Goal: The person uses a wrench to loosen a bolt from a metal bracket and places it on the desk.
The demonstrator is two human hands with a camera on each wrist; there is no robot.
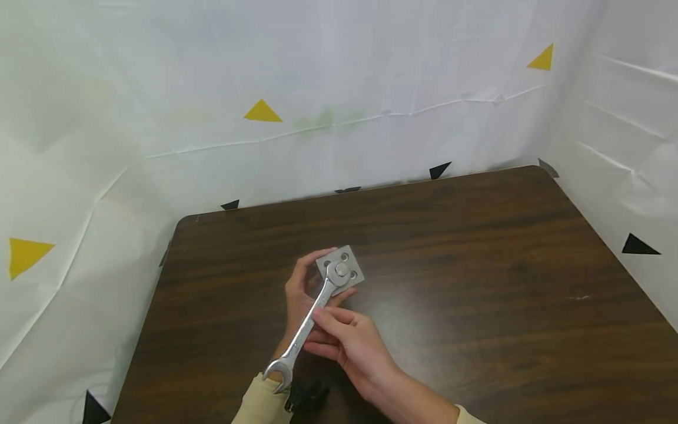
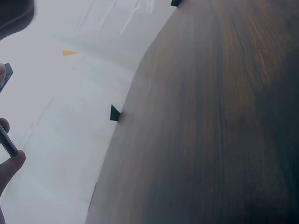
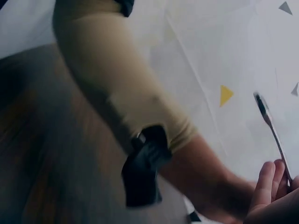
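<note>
Two steel pieces sit low and centre in the head view, above the dark tabletop [image 1: 477, 265]. The wrench [image 1: 307, 324] looks heavy, rigid and smooth (likely slick), best taken mid-shaft; its upper jaw sits on the bolt head of the square plate [image 1: 349, 265], which looks stiff and compact, best pinched by its edges. The left hand [image 1: 298, 294] curls round the plate from behind, fingertips by a threaded bolt [image 2: 7, 142]. The right hand [image 1: 352, 344] pinches the wrench shaft with narrowed fingers.
</note>
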